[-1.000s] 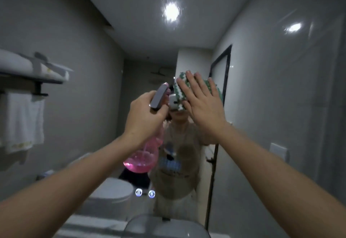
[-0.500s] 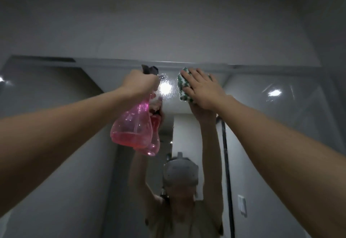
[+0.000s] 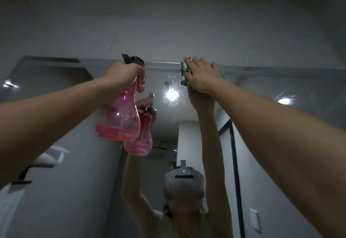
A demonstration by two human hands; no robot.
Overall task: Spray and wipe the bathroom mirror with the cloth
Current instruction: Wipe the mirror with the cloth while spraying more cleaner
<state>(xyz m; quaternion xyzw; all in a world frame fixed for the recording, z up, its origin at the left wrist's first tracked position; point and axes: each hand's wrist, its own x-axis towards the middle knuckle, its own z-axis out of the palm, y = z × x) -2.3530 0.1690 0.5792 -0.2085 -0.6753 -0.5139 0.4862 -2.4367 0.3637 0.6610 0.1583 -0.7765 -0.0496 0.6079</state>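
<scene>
The large bathroom mirror (image 3: 262, 125) fills the lower view, its top edge running across the middle. My left hand (image 3: 125, 73) grips the neck and dark trigger head of a pink spray bottle (image 3: 119, 119), held up near the mirror's top edge. My right hand (image 3: 202, 76) lies flat with straight fingers on a green-and-white cloth (image 3: 184, 74), pressing it against the glass just under the top edge. Fine spray droplets (image 3: 173, 88) speckle the glass between the two hands. Most of the cloth is hidden under my palm.
Above the mirror rises a plain grey wall (image 3: 168, 22). The glass reflects a ceiling light (image 3: 172, 93), a person with raised arms and a headset, a towel shelf (image 3: 48, 157) at the left and a dark door frame (image 3: 235, 172) at the right.
Both hands have risen from the mirror's middle to its top edge, and my view has tilted upward. The cloth has slid up and right along the glass.
</scene>
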